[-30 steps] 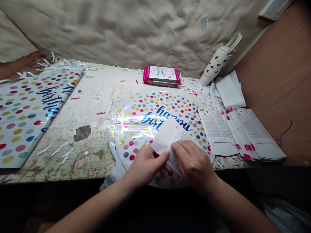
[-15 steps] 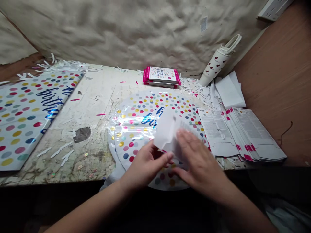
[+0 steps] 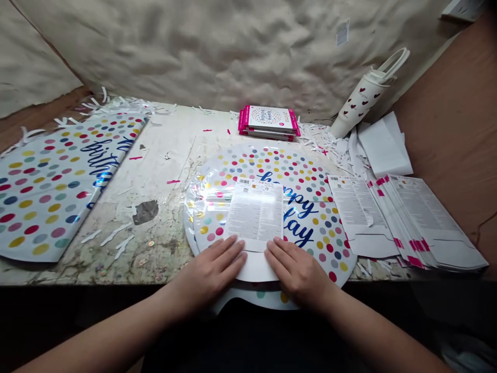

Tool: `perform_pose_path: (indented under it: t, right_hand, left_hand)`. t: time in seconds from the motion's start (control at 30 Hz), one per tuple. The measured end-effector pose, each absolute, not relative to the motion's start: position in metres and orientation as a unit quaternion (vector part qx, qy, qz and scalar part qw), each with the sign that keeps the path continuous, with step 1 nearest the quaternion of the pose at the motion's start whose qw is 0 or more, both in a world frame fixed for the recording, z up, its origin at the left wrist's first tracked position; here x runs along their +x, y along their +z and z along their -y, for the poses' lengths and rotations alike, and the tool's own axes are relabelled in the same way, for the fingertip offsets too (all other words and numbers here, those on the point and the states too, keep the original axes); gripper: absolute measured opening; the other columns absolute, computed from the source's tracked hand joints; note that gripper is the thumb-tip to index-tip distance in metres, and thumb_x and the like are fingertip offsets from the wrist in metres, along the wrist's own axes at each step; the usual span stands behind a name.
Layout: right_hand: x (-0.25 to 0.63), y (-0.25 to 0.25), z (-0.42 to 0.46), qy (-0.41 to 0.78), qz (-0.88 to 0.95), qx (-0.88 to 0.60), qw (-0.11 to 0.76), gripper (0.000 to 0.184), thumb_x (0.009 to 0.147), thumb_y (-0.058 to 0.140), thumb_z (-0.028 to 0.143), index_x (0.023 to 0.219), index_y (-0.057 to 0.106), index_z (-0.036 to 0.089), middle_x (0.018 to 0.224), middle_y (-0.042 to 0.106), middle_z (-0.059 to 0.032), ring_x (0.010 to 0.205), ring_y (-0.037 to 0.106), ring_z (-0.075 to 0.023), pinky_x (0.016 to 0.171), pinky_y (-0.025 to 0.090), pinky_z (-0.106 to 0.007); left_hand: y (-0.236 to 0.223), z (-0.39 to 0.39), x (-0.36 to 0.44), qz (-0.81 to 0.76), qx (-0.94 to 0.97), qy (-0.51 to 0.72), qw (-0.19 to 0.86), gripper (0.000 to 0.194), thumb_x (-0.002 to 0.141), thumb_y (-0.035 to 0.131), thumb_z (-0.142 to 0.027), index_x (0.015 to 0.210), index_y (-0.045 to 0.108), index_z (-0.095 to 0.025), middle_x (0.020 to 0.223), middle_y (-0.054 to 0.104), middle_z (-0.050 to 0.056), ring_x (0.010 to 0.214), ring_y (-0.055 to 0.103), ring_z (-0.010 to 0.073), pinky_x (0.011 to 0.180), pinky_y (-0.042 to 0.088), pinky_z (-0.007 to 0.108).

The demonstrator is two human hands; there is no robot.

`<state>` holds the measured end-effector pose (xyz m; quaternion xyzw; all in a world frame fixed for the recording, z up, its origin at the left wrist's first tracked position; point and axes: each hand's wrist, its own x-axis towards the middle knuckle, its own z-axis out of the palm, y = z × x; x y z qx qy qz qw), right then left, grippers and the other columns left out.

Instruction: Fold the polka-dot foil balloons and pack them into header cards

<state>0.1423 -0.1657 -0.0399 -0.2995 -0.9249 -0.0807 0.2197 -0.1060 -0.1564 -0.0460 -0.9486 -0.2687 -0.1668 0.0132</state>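
Observation:
A white cardboard sleeve (image 3: 256, 212) with grey printed text lies flat on a round foil balloon (image 3: 310, 171) covered in coloured dots and blue lettering. My left hand (image 3: 213, 269) rests flat on the sleeve's lower left edge, fingers stretched out. On its lower right edge lies my right hand (image 3: 298, 269), fingers also straight and pressing down. Between the hands the sleeve's blank white flap (image 3: 256, 269) shows. The balloons seem stacked, with another edge peeking out beneath at the left and front.
At left lies a folded dotted balloon (image 3: 58, 197). Pink-edged packs (image 3: 269, 122) are stacked at the back. Printed sleeves (image 3: 427, 217) lie at right, below a white sheet (image 3: 384, 145). A heart-patterned tumbler (image 3: 361, 98) leans against the wall; paper scraps (image 3: 318, 137) litter the table.
The sleeve, held up and blurred between both hands earlier, now lies flat, printed side up, on the balloon. Both hands have opened out flat on it. The view has shifted slightly left.

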Motion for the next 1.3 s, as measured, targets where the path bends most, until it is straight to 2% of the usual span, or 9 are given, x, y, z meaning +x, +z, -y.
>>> perform_pose_path:
  t: [0.13,0.37,0.47,0.67,0.87,0.93,1.1,1.23,1.3]
  right_hand:
    - [0.14,-0.041,0.172,-0.009,0.923,-0.327,0.201,0.025,0.085,0.043,0.008,0.101,0.062,0.012,0.098,0.065,-0.014,0.094,0.058,-0.024,0.078,0.048,-0.041]
    - [0.134,-0.017,0.143,0.27,0.812,-0.493,0.16,0.011,0.082,0.057,0.026,0.075,0.061,0.018,0.076,0.058,-0.0021,0.076,0.055,-0.0153,0.069,0.046,-0.029]
    - [0.135,-0.014,0.144,0.268,0.833,-0.462,0.143,0.001,0.078,0.06,0.018,0.078,0.06,0.018,0.077,0.058,-0.0011,0.075,0.054,-0.0144,0.068,0.044,-0.026]
    - [0.141,-0.029,0.172,0.141,0.901,-0.378,0.158,0.018,0.086,0.046,0.013,0.094,0.063,0.015,0.077,0.059,-0.0065,0.076,0.053,-0.0176,0.068,0.044,-0.03]
    - [0.143,-0.025,0.151,0.286,0.794,-0.506,0.18,0.013,0.087,0.048,0.018,0.088,0.061,0.02,0.076,0.063,-0.0014,0.07,0.059,-0.0134,0.064,0.049,-0.025]
    - [0.141,-0.021,0.141,0.262,0.787,-0.534,0.166,0.011,0.085,0.052,0.02,0.093,0.059,0.02,0.082,0.064,-0.0023,0.072,0.061,-0.0145,0.065,0.051,-0.028]
    - [0.128,-0.019,0.141,0.062,0.917,-0.388,0.07,0.038,0.081,0.056,0.017,0.119,0.053,0.019,0.128,0.051,-0.0151,0.115,0.049,-0.031,0.085,0.047,-0.045]
    - [0.116,-0.021,0.145,-0.069,0.925,-0.373,-0.014,0.048,0.08,0.05,0.007,0.128,0.046,0.014,0.126,0.052,-0.0216,0.098,0.059,-0.0333,0.058,0.052,-0.037]
    - [0.114,-0.015,0.142,-0.118,0.924,-0.364,0.003,0.042,0.082,0.046,0.007,0.124,0.05,0.01,0.12,0.057,-0.0215,0.087,0.062,-0.0294,0.054,0.05,-0.036]
  left_hand:
    - [-0.041,0.157,-0.098,0.265,-0.949,-0.171,-0.027,0.028,0.089,0.038,-0.013,0.105,0.061,-0.015,0.112,0.062,0.012,0.106,0.053,0.0263,0.089,0.046,0.043]
    - [-0.011,0.122,-0.077,0.445,-0.851,-0.096,-0.264,0.017,0.083,0.054,-0.028,0.072,0.063,-0.018,0.076,0.061,0.003,0.077,0.056,0.0175,0.068,0.045,0.028]
    - [-0.016,0.124,-0.076,0.394,-0.88,-0.098,-0.247,0.013,0.081,0.052,-0.019,0.077,0.064,-0.019,0.083,0.06,0.004,0.078,0.054,0.0173,0.068,0.044,0.028]
    - [-0.035,0.15,-0.082,0.28,-0.942,-0.146,-0.116,0.022,0.089,0.041,-0.017,0.094,0.062,-0.014,0.087,0.059,0.01,0.082,0.052,0.0203,0.075,0.045,0.035]
    - [-0.021,0.135,-0.072,0.453,-0.854,-0.088,-0.24,0.019,0.087,0.046,-0.029,0.075,0.055,-0.018,0.074,0.057,0.002,0.068,0.053,0.0156,0.06,0.042,0.026]
    - [-0.016,0.125,-0.068,0.493,-0.837,-0.059,-0.229,0.013,0.083,0.052,-0.03,0.08,0.053,-0.018,0.075,0.056,0.001,0.07,0.053,0.0172,0.06,0.041,0.027]
    - [-0.017,0.102,-0.076,0.503,-0.84,-0.047,-0.198,0.02,0.078,0.058,-0.035,0.084,0.051,-0.017,0.086,0.053,0.005,0.079,0.053,0.0214,0.064,0.042,0.03]
    - [-0.005,0.099,-0.097,0.536,-0.802,-0.141,-0.221,0.014,0.082,0.051,-0.026,0.093,0.054,-0.019,0.094,0.054,0.004,0.077,0.054,0.0172,0.066,0.042,0.027]
    - [0.006,0.11,-0.102,0.566,-0.759,-0.186,-0.263,0.016,0.084,0.049,-0.032,0.083,0.056,-0.017,0.083,0.056,0.003,0.072,0.053,0.0157,0.064,0.041,0.026]
